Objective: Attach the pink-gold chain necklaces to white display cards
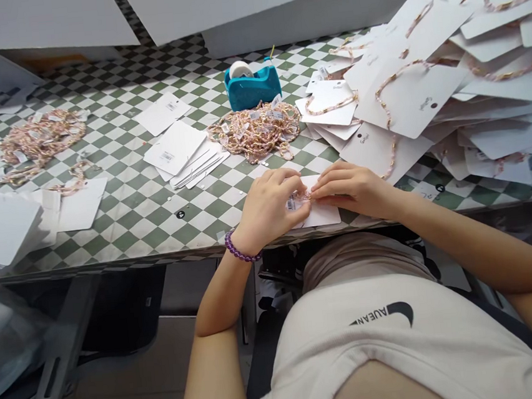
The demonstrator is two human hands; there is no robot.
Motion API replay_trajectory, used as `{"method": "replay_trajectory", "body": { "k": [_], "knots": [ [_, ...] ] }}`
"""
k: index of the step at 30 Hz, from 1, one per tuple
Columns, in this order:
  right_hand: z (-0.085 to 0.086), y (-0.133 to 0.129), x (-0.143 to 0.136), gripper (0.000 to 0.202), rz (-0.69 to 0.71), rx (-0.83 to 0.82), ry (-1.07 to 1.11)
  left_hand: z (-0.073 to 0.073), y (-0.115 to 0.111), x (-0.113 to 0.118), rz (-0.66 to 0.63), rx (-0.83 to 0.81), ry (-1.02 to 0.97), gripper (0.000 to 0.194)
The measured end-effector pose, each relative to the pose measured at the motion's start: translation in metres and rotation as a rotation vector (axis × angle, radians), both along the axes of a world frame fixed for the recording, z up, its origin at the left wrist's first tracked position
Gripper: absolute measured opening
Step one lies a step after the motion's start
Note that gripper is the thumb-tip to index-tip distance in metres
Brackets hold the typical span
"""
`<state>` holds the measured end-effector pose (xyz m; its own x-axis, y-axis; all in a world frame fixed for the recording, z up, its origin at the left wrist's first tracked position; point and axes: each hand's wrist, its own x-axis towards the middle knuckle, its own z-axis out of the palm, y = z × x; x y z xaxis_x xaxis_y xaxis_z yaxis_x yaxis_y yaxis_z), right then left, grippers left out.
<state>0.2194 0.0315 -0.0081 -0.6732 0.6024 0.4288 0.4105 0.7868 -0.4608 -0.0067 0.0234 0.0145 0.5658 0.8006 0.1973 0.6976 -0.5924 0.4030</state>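
A white card [325,216] with a barcode label [290,204] lies flat at the table's front edge, beneath both hands. My left hand [273,204], with a purple bead bracelet [240,249] at its wrist, curls over the card's left part. Its thumb and forefinger close on a small bit of pink beaded necklace [301,194]. From the other side, my right hand [361,189] meets it, fingertips pinched together at the same beads. Most of that strand is hidden by the fingers.
Behind the hands lies a heap of beaded necklaces [254,131], with a teal tape dispenser [255,91] beyond it. Stacked blank cards [179,148] sit left of it. Necklace-bearing cards [418,94] pile high at right. Another necklace heap [41,139] and more cards [2,225] lie far left.
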Motion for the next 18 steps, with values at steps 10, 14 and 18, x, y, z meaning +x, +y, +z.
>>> {"method": "replay_trajectory", "body": {
  "k": [10,14,18],
  "knots": [
    [0.0044,0.0023,-0.0002,0.021,0.049,0.135,0.002,0.0036,-0.0052,-0.0014,0.023,-0.006,-0.054,0.013],
    [0.0043,0.0031,-0.0008,0.021,0.052,0.209,-0.041,0.0048,-0.0051,0.0014,0.043,0.02,-0.035,0.012],
    [0.0084,-0.0009,-0.0015,0.019,0.07,0.212,-0.056,0.0031,-0.0049,0.0015,0.058,0.041,-0.053,0.013]
  ]
}}
